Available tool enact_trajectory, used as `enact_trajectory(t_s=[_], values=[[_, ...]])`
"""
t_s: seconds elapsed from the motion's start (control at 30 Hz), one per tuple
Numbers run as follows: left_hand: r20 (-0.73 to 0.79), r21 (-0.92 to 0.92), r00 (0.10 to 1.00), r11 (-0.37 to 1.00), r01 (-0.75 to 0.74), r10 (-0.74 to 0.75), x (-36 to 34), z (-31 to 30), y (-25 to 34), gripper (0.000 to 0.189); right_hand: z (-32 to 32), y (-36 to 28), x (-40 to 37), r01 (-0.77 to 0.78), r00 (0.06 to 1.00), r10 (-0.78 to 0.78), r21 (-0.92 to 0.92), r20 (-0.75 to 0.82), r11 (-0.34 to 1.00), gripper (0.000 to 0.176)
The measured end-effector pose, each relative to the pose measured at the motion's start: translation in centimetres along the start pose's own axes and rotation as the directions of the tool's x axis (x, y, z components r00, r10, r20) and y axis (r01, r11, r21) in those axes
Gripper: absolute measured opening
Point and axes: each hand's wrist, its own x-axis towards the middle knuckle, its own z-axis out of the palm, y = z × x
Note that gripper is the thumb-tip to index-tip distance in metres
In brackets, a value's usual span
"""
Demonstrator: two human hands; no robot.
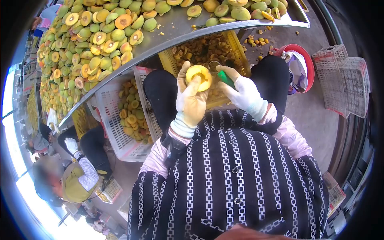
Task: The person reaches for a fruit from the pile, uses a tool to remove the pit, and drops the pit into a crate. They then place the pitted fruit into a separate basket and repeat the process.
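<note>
My left hand (pixel 192 103), in a white glove stained yellow, is closed around a yellow halved peach (pixel 205 75). The cut face with its hollow centre is turned up toward me, and my thumb rests at the hollow. In my right hand (pixel 245 93), also gloved, is a pitting tool with a green handle (pixel 226 79). Its thin curved metal loop points up, just right of the peach half and apart from it. Below both hands stands a yellow crate (pixel 241 48) with peach scraps and stones in it.
A metal table (pixel 170 38) heaped with halved peaches (pixel 96 52) stands ahead. At left is a white crate (pixel 110 108) holding peach halves. A red bucket (pixel 307 58) and stacked white crates (pixel 340 82) stand at right. Another person (pixel 82 176) sits at lower left.
</note>
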Motion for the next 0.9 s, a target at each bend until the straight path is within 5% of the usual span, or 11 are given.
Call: enact_trajectory(t_s=[0.1,0.3,0.43,0.53,0.63,0.77,0.9], values=[[0.005,0.049,1.000,0.999,-0.020,0.020,-0.1,0.4,0.0,0.041,0.1,-0.5,0.0,-0.013,0.997,0.016,-0.037,0.069,0.999,0.042],[-0.041,0.091,0.997,0.994,-0.062,0.066,-0.2,0.3,0.0,0.042,1.2,-0.2,0.6,0.116,0.992,-0.119,-0.083,-0.035,0.990,0.040],[0.011,-0.011,0.999,0.999,-0.049,0.049,-1.0,0.8,1.2,0.040,1.1,3.2,1.8,-0.033,0.999,0.033,-0.240,-0.005,0.970,0.043],[-0.008,-0.003,0.993,0.993,-0.119,0.119,-0.9,0.5,2.5,0.041,1.4,2.5,1.9,-0.064,0.997,0.069,-0.161,0.027,0.985,0.043],[-0.063,0.018,0.983,0.985,-0.174,0.174,-1.1,-0.7,2.4,0.041,1.9,-1.2,1.8,0.095,0.995,-0.093,0.082,-0.028,0.992,0.041],[-0.091,0.092,0.972,0.974,-0.209,0.217,-1.4,-0.2,2.4,0.039,2.6,-2.4,2.0,0.228,0.974,-0.226,-0.071,0.033,0.971,0.039],[-0.034,-0.026,0.977,0.977,-0.211,0.210,-2.1,-0.7,3.3,0.043,2.3,1.1,3.1,0.064,0.998,-0.065,-0.225,0.001,0.972,0.038]])
